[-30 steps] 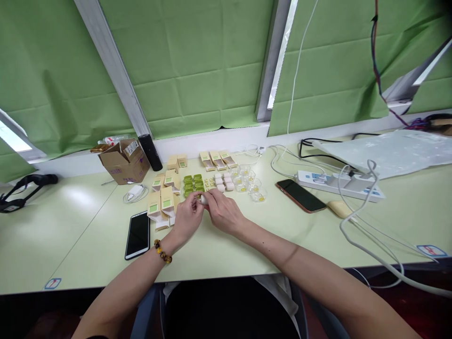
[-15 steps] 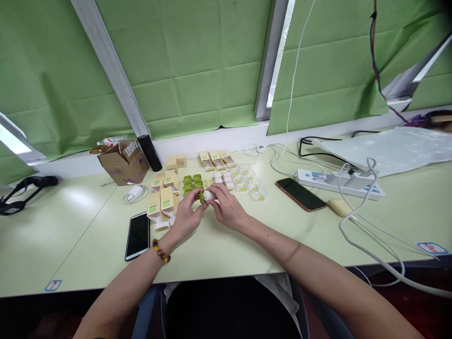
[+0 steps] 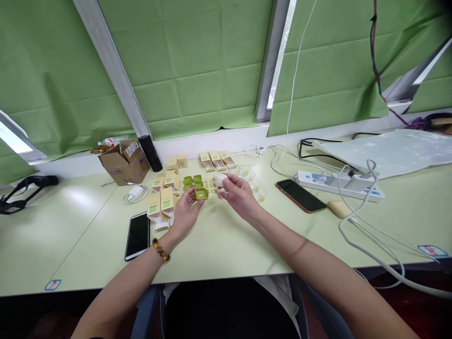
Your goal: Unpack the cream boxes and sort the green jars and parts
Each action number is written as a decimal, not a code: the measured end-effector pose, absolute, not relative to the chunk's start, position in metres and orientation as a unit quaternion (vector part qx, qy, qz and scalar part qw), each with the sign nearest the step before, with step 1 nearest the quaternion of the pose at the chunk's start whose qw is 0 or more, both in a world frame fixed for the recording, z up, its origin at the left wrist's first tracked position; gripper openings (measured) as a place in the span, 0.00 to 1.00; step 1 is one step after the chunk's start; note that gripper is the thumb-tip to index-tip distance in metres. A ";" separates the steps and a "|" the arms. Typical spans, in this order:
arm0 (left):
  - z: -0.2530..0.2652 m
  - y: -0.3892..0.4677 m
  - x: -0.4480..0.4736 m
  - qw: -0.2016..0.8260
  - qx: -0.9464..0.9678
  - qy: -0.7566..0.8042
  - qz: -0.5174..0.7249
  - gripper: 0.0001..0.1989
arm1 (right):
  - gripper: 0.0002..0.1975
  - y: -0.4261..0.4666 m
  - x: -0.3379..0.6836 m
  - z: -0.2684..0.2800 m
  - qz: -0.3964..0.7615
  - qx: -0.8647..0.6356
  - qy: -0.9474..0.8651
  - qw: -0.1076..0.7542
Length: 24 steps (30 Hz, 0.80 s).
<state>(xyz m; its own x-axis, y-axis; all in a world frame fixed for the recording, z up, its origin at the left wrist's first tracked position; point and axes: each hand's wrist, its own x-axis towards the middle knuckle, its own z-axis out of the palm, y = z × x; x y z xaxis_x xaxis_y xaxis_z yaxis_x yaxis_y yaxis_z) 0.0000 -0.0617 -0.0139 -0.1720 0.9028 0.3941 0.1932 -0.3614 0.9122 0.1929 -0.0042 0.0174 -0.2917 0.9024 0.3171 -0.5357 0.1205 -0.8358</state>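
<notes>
My left hand pinches a small green square case, its hollow side showing. In my right hand a small white rounded piece is held between thumb and fingers, apart from the case. Behind the left fingers stands a group of similar green cases. Tiny pale yellow pieces lie between the hands. Clear plastic covers with yellow marks are beyond my right hand, which partly hides them. Open small cartons with green windows stand left of my left hand.
A phone lies at the left, another phone at the right beside a power strip with loose white cables. A cardboard box and a black cylinder stand at the back left. More cartons line the back.
My hands have drawn apart. The white piece has come away from the green case and moved right with my right hand; the case stays in my left, its hollow now visible.
</notes>
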 end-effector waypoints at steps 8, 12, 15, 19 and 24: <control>-0.018 -0.061 -0.001 0.298 0.566 0.469 0.609 0.25 | 0.16 0.002 0.196 0.018 0.759 -0.101 -0.385 0.515; -0.018 -0.062 0.001 0.299 0.567 0.471 0.606 0.24 | 0.14 0.004 0.196 0.016 0.774 -0.106 -0.374 0.500; -0.018 -0.062 0.002 0.295 0.564 0.476 0.607 0.25 | 0.13 0.005 0.196 0.016 0.774 -0.108 -0.375 0.498; -0.018 -0.062 0.001 0.289 0.568 0.479 0.604 0.25 | 0.14 0.002 0.199 0.021 0.767 -0.102 -0.384 0.504; -0.019 -0.062 0.000 0.276 0.575 0.476 0.605 0.24 | 0.22 -0.004 0.202 0.030 0.719 -0.112 -0.444 0.523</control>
<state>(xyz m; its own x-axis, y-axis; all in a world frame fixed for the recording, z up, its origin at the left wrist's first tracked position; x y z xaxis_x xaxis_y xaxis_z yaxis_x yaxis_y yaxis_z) -0.0001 -0.0623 -0.0188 -0.1853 0.8825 0.4323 0.2140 -0.3932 0.8942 0.2023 -0.0043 0.0296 -0.4272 0.8514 0.3045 -0.6532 -0.0578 -0.7550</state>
